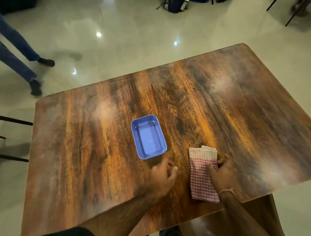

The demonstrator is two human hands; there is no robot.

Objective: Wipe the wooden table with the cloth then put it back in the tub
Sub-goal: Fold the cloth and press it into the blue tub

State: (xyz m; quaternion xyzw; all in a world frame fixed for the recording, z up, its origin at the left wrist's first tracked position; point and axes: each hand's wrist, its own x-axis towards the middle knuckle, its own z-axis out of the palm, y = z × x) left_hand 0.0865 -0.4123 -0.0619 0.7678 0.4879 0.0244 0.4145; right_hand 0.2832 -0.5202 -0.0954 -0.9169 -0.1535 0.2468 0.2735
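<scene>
Evidently the job is not finished: the wooden counter (97,151) gives no sure sign of how much has been wiped, and the blue tub (148,138) near its middle stands empty, so the return step is judged not yet done. The folded red-checked cloth (201,179) lies flat just right of the tub, apart from it; the right hand (221,173) grips its right edge, thumb on top, and the left hand (162,178) sits loosely curled, holding nothing. Only the tub itself interrupts a wiping stroke; a bystander's legs (14,47) and a chair (10,121) stand off left.
</scene>
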